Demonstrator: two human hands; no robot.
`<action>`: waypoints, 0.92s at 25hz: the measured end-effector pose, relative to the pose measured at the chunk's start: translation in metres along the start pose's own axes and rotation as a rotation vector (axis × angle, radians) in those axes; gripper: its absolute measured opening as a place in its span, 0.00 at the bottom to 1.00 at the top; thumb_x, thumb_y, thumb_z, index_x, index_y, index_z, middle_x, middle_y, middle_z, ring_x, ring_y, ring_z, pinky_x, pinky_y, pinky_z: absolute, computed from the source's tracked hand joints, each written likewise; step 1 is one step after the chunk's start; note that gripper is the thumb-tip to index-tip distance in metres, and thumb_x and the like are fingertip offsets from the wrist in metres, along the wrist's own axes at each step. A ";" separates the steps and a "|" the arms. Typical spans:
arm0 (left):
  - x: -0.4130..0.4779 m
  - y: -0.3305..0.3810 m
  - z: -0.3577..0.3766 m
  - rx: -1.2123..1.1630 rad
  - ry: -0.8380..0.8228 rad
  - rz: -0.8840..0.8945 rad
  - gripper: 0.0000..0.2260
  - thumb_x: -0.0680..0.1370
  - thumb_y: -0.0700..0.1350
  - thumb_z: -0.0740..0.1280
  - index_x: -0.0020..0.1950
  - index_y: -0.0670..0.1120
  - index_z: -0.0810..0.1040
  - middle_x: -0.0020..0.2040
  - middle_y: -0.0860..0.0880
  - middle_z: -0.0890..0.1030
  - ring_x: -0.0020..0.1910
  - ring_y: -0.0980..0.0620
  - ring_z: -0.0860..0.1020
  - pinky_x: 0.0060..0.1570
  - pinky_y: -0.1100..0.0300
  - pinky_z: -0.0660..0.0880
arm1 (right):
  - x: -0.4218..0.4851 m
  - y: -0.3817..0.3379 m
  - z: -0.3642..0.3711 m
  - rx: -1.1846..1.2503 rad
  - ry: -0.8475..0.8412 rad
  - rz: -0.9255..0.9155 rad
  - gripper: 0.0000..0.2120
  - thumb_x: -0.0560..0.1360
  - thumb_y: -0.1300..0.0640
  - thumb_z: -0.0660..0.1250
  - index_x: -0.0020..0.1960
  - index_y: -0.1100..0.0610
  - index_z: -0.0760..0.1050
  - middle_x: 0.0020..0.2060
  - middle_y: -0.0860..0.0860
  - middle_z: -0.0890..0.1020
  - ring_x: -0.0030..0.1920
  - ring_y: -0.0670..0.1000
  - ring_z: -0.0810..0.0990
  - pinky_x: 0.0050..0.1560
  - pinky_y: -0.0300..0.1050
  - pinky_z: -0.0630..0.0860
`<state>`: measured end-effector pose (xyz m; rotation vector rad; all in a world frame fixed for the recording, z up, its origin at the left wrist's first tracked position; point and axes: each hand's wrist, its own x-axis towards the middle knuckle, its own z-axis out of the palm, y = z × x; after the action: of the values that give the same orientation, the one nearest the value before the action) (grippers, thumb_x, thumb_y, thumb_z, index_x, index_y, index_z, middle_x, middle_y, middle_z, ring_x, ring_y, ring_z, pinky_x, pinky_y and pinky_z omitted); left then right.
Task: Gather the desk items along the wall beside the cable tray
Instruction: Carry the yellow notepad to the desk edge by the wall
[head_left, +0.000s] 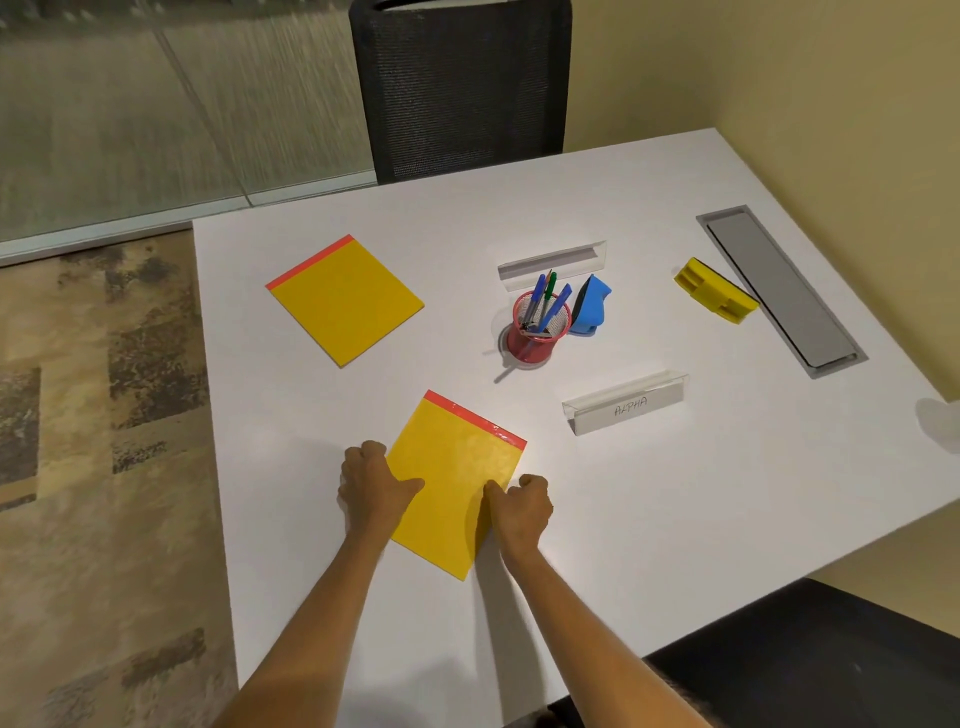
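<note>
A yellow notepad (453, 478) with a red top strip lies near the front of the white desk (649, 509). My left hand (371, 480) grips its left edge and my right hand (522, 506) grips its right edge, thumbs on top. A second yellow notepad (345, 301) lies further back on the left. At mid desk stand a red mesh pen cup (540, 325) with several pens and a blue stapler (589, 304). A clear name holder reading ALPHA (623, 402) and another clear holder (550, 262) lie nearby. A yellow eraser block (717, 291) sits beside the grey cable tray (779, 288) by the wall.
A black mesh chair (462, 88) stands at the desk's far edge. The yellow wall (831, 104) runs along the right side. Another dark chair seat (810, 654) is at the bottom right. Patterned carpet (98, 415) lies left of the desk.
</note>
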<state>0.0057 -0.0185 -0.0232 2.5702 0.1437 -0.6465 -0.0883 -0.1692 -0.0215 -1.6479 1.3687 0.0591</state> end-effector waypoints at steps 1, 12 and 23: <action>0.000 0.002 -0.001 0.001 -0.008 -0.020 0.35 0.68 0.53 0.81 0.69 0.43 0.72 0.66 0.40 0.74 0.65 0.39 0.74 0.58 0.42 0.76 | -0.001 -0.001 0.002 0.022 -0.003 0.036 0.26 0.72 0.55 0.72 0.65 0.62 0.69 0.57 0.58 0.79 0.59 0.57 0.77 0.53 0.44 0.71; -0.017 -0.017 -0.008 -0.334 0.000 -0.031 0.18 0.68 0.53 0.81 0.41 0.38 0.84 0.41 0.40 0.85 0.41 0.39 0.83 0.42 0.46 0.80 | -0.020 -0.009 -0.013 0.141 -0.125 -0.034 0.21 0.70 0.58 0.75 0.60 0.60 0.74 0.55 0.57 0.80 0.52 0.56 0.81 0.56 0.52 0.79; -0.061 -0.007 -0.044 -0.508 0.016 -0.113 0.18 0.70 0.53 0.79 0.39 0.49 0.71 0.37 0.51 0.74 0.44 0.45 0.74 0.44 0.54 0.69 | -0.054 -0.047 -0.056 0.139 -0.297 -0.184 0.23 0.76 0.59 0.70 0.68 0.55 0.68 0.60 0.55 0.79 0.49 0.48 0.77 0.52 0.40 0.76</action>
<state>-0.0316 0.0100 0.0362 2.0878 0.4064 -0.5454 -0.1001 -0.1712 0.0688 -1.5706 0.9732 0.0945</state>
